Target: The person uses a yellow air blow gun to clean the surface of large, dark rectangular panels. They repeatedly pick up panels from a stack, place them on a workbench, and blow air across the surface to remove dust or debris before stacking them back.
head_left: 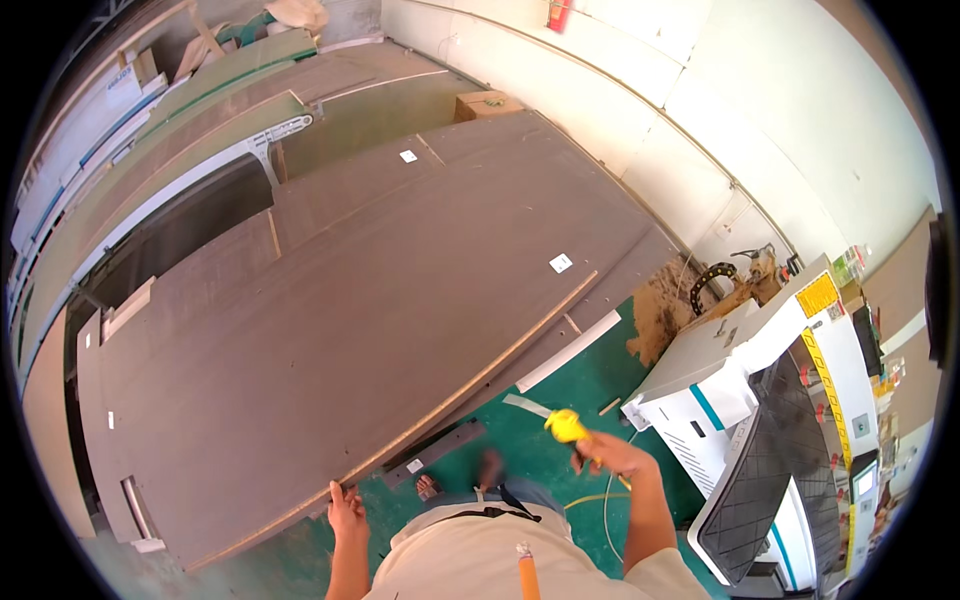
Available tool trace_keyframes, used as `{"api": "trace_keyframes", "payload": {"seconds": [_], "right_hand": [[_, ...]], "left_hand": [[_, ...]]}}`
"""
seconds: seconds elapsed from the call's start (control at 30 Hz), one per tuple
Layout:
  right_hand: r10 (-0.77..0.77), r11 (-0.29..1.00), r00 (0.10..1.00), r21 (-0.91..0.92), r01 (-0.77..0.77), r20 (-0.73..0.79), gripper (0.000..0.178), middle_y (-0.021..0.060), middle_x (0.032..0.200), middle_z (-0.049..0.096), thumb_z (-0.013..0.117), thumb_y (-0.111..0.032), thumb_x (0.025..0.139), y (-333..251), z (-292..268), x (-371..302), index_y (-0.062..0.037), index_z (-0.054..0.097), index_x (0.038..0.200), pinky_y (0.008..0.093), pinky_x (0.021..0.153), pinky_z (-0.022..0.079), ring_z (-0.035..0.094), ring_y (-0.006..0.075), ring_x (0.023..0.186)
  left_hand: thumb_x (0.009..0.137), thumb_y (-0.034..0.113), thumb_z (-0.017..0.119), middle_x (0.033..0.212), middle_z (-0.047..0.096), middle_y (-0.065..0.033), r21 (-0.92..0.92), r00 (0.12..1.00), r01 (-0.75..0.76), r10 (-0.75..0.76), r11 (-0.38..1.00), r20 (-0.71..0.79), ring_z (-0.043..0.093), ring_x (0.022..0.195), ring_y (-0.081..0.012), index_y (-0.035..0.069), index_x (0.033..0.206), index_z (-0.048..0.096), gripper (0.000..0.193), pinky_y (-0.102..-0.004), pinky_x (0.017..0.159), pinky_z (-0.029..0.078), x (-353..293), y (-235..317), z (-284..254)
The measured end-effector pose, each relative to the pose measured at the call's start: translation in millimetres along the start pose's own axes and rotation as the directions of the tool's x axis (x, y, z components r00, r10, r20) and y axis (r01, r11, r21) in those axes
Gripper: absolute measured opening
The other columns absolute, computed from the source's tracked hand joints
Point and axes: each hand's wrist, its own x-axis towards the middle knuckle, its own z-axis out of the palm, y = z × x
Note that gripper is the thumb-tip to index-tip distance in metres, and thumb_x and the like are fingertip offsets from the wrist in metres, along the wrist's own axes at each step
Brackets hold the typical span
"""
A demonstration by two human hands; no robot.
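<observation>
A large brown board (400, 310) with a lighter raw edge fills the middle, lying flat on top of other boards. My left hand (347, 510) is at its near edge, fingers curled with the tips against the rim. Out to the right, over the green floor, my right hand (615, 455) grips a yellow tape measure (567, 426). A short length of its pale blade (527, 405) sticks out to the left, apart from the board.
A white machine (700, 400) with a dark slatted top (775, 450) stands close on my right. Sawdust (660, 310) and a pale strip (570, 350) lie on the floor beyond. Stacked panels (180, 130) sit far left, a cardboard box (488, 105) by the wall. An orange pencil (528, 575) is at my shirt.
</observation>
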Motion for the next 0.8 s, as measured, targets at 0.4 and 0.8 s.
{"api": "trace_keyframes", "payload": {"seconds": [0.4, 0.8], "right_hand": [[-0.024, 0.992, 0.835, 0.092, 0.089, -0.549, 0.030, 0.0005, 0.083, 0.060, 0.053, -0.040, 0.108, -39, -139, 124, -0.0115, 0.055, 0.118, 0.0279, 0.057, 0.045, 0.059, 0.0115, 0.075], [-0.068, 0.992, 0.892, 0.061, 0.106, -0.447, 0.017, 0.0158, 0.074, 0.068, 0.058, -0.016, 0.092, -7, -233, 300, 0.0013, 0.060, 0.097, 0.0339, 0.040, 0.048, 0.054, 0.0186, 0.043]], "left_hand": [[0.099, 0.051, 0.068, 0.086, 0.063, 0.0004, -0.062, 0.982, -0.145, 0.136, 0.987, -0.133, 0.064, 0.079, -0.0135, 0.011, 0.112, 0.058, 0.044, -0.0270, 0.063, 0.045, -6, -5, 35], [0.097, 0.053, 0.068, 0.130, 0.060, -0.0120, -0.316, 0.931, -0.242, 0.129, 0.917, -0.341, 0.063, 0.114, -0.0296, 0.000, 0.133, 0.053, 0.065, -0.0484, 0.097, 0.057, 8, -41, 123]]}}
